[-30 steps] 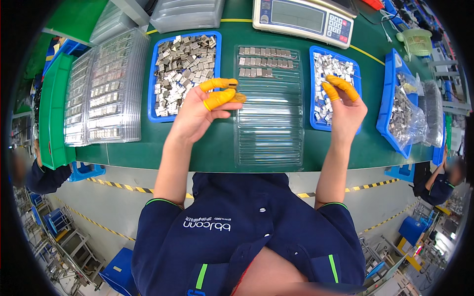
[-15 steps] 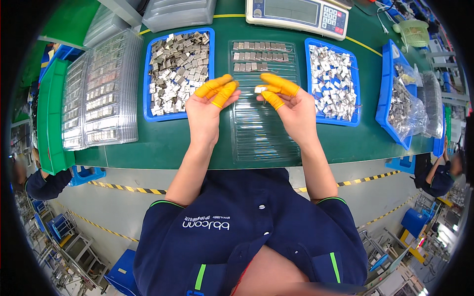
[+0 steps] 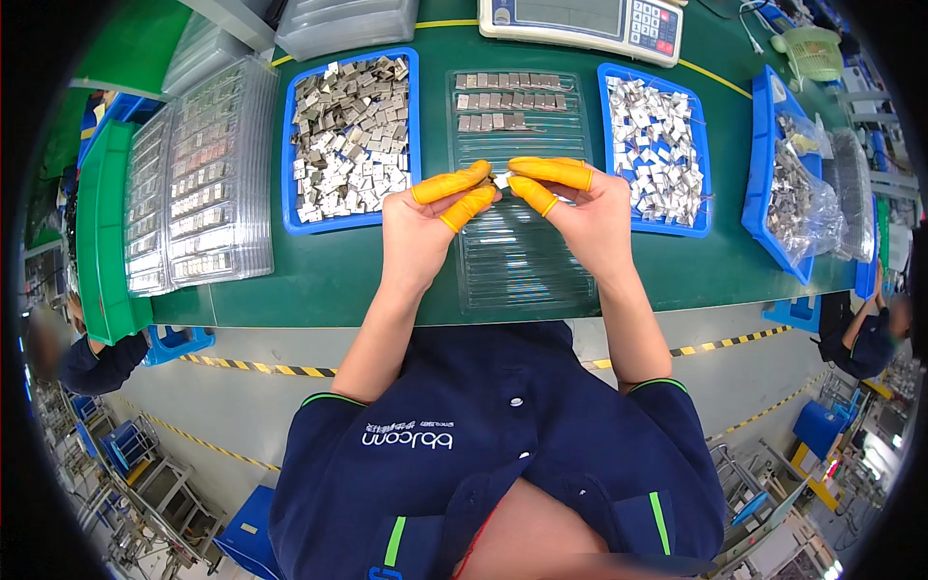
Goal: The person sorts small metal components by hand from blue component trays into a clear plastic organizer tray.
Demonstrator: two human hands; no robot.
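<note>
Above the clear ribbed plastic tray [image 3: 527, 266], my two hands meet, with yellow covers on the thumb and some fingers. My right hand [image 3: 585, 198] pinches a small white square part [image 3: 502, 181] between thumb and fingers. The fingers of my left hand [image 3: 425, 213] are closed right against it, around a small dark bit that I cannot make out. Three short rows of small metal parts [image 3: 507, 101] lie in the tray's far grooves. Left of it, a blue tray [image 3: 289, 145] holds many metal square pieces; the right blue tray [image 3: 667, 230] holds white ones with thin leads.
A scale [image 3: 580, 24] stands at the back. Stacked clear trays with parts [image 3: 217, 184] lean at the left beside a green bin [image 3: 101, 222]. Another blue bin [image 3: 759, 193] with bagged parts sits at the right. Other people are at both sides.
My hands, apart before, have come together over the clear tray. The left moved right, up to the white part that my right hand holds. The view has shifted slightly.
</note>
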